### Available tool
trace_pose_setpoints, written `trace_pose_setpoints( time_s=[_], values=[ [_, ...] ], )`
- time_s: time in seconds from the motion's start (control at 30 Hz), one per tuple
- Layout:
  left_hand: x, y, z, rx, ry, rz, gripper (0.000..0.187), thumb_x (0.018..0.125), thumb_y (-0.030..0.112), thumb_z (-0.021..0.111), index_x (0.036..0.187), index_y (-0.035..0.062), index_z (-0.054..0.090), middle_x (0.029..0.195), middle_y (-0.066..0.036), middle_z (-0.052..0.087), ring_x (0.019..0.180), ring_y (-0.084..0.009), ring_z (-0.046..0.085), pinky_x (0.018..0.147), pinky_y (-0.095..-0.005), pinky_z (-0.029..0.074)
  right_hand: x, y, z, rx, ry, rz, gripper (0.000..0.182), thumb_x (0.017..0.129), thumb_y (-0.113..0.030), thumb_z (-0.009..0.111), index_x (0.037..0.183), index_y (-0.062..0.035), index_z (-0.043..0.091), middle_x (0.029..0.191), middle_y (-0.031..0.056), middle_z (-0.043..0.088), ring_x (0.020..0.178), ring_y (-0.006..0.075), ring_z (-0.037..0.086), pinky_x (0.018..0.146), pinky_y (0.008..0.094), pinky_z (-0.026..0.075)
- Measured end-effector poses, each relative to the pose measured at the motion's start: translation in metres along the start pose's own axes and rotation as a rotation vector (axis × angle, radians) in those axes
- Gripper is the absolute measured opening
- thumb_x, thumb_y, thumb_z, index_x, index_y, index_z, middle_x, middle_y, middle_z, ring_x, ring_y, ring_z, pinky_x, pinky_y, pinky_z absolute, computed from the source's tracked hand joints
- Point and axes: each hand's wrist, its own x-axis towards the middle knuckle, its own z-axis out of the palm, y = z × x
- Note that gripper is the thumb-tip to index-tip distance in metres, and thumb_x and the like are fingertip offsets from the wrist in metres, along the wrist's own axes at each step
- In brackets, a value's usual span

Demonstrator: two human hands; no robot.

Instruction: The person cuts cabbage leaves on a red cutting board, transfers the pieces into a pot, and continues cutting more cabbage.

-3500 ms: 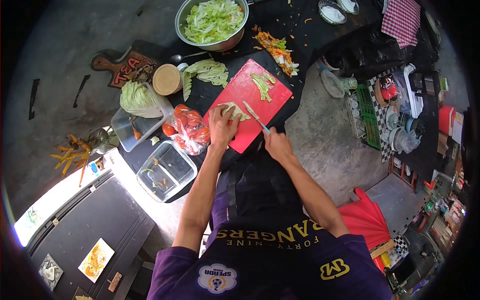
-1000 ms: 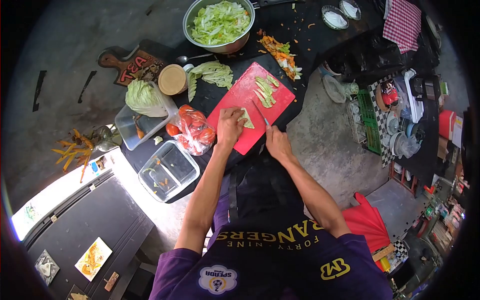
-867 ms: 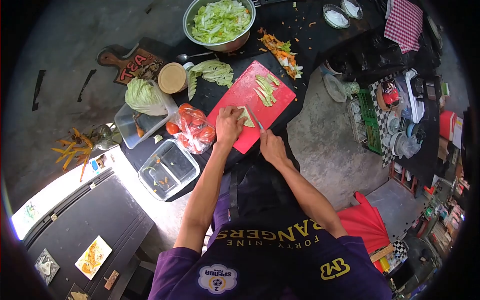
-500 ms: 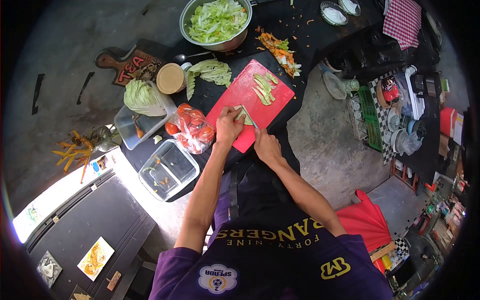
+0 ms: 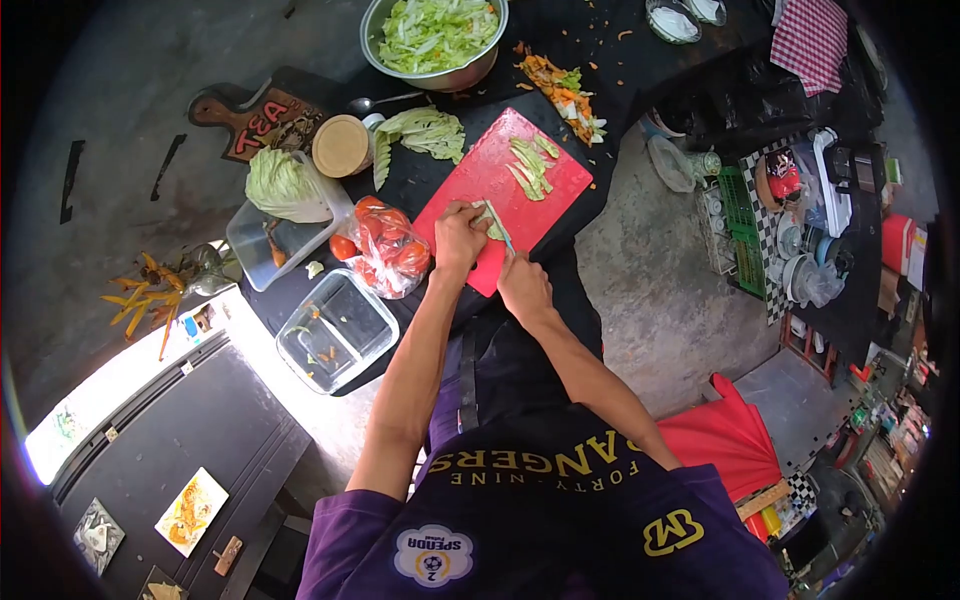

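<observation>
On the red cutting board (image 5: 552, 205), my left hand (image 5: 461, 240) presses down a pale green vegetable piece (image 5: 493, 228), probably cabbage, with curled fingers. My right hand (image 5: 525, 287) is closed round the handle of a knife (image 5: 503, 232), whose blade lies against that piece beside my left fingertips. Cut pale green strips (image 5: 531, 168) rest farther up the board. Left of the board are a plastic bag of tomatoes (image 5: 385, 245) and a loose cabbage leaf (image 5: 425, 137). The knife's handle is mostly hidden in my fist.
A metal pot (image 5: 440, 78) of chopped greens stands at the back, near a heap of orange and white scraps (image 5: 565, 95). To the left are a cabbage (image 5: 287, 185) in a plastic container, a lidded jar (image 5: 342, 146), a glass container (image 5: 350, 372) and a wooden board (image 5: 240, 125).
My right hand has shifted slightly left and up with the knife, its wrist turned a little. My left hand keeps holding the green piece. The whole view has moved a little.
</observation>
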Motion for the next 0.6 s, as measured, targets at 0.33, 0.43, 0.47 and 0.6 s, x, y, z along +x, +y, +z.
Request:
trace_pose_setpoints(
  time_s=[0.33,0.43,0.47,0.6],
  values=[
    [-0.001,-0.003,0.005,0.009,0.047,0.044,0.026,0.073,0.009,0.077,0.097,0.001,0.073,0.087,-0.015,0.065,0.073,-0.0279,0.065,0.068,-0.0355,0.053,-0.018,0.042,0.004,-0.122,0.029,-0.057,0.042,0.101,-0.037,0.038,0.096,0.0008,0.055,0.078,0.028,0.066,0.079,0.0481,0.065,0.073,0.0562,0.053],
    [-0.005,-0.002,-0.004,0.042,0.064,0.031,0.027,0.073,0.011,0.078,0.097,0.0007,0.073,0.086,-0.015,0.064,0.072,-0.0257,0.065,0.066,-0.0343,0.053,-0.011,0.047,-0.006,-0.178,0.027,-0.117,0.041,0.1,-0.038,0.04,0.097,0.0,0.056,0.078,0.028,0.066,0.079,0.0485,0.065,0.072,0.0571,0.052],
    [-0.005,-0.002,-0.008,0.055,0.069,0.028,0.027,0.073,0.012,0.078,0.097,0.0006,0.073,0.086,-0.015,0.064,0.071,-0.0248,0.065,0.065,-0.0338,0.053,-0.006,0.051,-0.011,-0.205,0.03,-0.142,0.041,0.1,-0.038,0.041,0.098,-0.0002,0.056,0.079,0.028,0.066,0.079,0.0487,0.065,0.072,0.0574,0.052],
    [-0.01,-0.004,-0.019,-0.011,0.034,0.026,0.031,0.071,0.01,0.08,0.099,0.0005,0.072,0.086,-0.013,0.062,0.069,-0.0223,0.063,0.064,-0.0317,0.053,0.022,0.05,-0.042,-0.191,0.079,-0.232,0.04,0.098,-0.037,0.044,0.096,0.0004,0.058,0.08,0.0302,0.065,0.078,0.0505,0.064,0.073,0.0585,0.051]
  ],
)
